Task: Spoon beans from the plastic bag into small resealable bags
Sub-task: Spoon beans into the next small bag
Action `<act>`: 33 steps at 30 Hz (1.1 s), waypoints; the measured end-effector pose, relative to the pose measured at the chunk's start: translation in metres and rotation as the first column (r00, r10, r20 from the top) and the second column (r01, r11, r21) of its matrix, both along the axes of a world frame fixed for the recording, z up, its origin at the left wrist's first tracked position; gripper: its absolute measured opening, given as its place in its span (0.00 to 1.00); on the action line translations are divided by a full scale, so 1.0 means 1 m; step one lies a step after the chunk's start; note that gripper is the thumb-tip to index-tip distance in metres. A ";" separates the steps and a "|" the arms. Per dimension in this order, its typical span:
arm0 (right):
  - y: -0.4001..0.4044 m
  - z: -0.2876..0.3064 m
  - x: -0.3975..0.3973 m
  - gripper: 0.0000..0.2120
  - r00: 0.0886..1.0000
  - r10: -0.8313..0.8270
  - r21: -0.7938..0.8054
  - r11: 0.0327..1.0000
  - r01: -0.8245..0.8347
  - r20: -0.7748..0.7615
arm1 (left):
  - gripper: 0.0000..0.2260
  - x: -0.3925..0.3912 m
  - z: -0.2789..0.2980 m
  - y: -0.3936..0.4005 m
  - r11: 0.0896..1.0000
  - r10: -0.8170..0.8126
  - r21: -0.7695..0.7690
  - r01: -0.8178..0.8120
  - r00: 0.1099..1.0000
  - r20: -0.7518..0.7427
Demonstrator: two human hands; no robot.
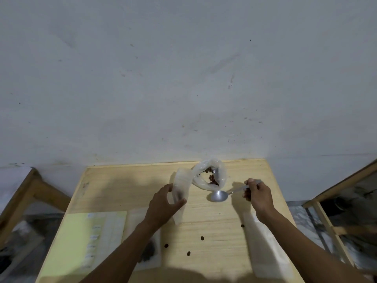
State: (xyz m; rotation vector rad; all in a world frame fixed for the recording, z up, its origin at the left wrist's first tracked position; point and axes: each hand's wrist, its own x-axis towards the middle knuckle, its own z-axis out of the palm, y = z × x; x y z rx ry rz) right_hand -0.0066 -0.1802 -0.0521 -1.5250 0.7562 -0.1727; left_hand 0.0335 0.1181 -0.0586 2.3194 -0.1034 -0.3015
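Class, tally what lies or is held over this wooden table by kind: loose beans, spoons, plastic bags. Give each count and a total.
Loose beans on the table: 4
Spoons: 1
Plastic bags clearly seen: 3 (bean bag, held small bag, filled bag)
Total: 8

Pale grey-white plaster wall [183, 68] filling the upper two thirds of the view — scuffed, flecked with small dark marks and faint smudges. Light wooden table [126, 186] pushed against its foot, grain running crosswise, shadow pooled along the near edge and across the left half. To the left, a slanted wooden frame [30, 193] of another piece of furniture, blurred clutter beneath. To the right, a second wooden frame [330, 217] with a sloping top rail — dark, indistinct shapes behind it. Speckled pale floor [295, 213] visible between table and right frame. Soft, dim, even light.
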 end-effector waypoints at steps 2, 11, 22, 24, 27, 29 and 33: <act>0.003 -0.016 -0.007 0.13 0.999 0.000 0.039 0.999 0.002 -0.050 | 0.30 0.000 0.002 0.001 1.000 0.015 -0.018 -0.015 1.000 -0.004; 0.013 -0.028 -0.007 0.09 0.987 0.094 0.103 0.991 -0.081 -0.130 | 0.33 0.001 0.009 -0.003 1.000 0.000 -0.018 0.000 1.000 0.015; 0.005 -0.022 0.002 0.18 0.972 0.063 0.343 0.939 0.019 -0.225 | 0.36 0.008 0.022 -0.013 0.999 -0.038 0.004 0.037 0.996 0.077; 0.005 -0.019 0.004 0.22 0.974 0.041 0.313 0.949 0.032 -0.224 | 0.35 0.010 0.025 -0.015 0.999 -0.047 0.014 0.046 0.995 0.084; 0.014 -0.004 0.010 0.17 0.989 0.015 0.188 0.982 0.012 -0.145 | 0.32 0.012 0.029 -0.019 0.997 -0.057 0.049 0.051 0.991 0.122; 0.027 0.017 0.014 0.13 0.995 0.092 0.130 0.988 -0.086 -0.034 | 0.31 0.014 0.033 -0.023 0.996 -0.059 0.080 0.047 0.986 0.153; 0.055 0.055 0.023 0.15 0.893 0.445 0.027 0.894 -0.447 0.070 | 0.29 0.016 0.044 -0.035 0.991 -0.069 0.132 0.036 0.963 0.262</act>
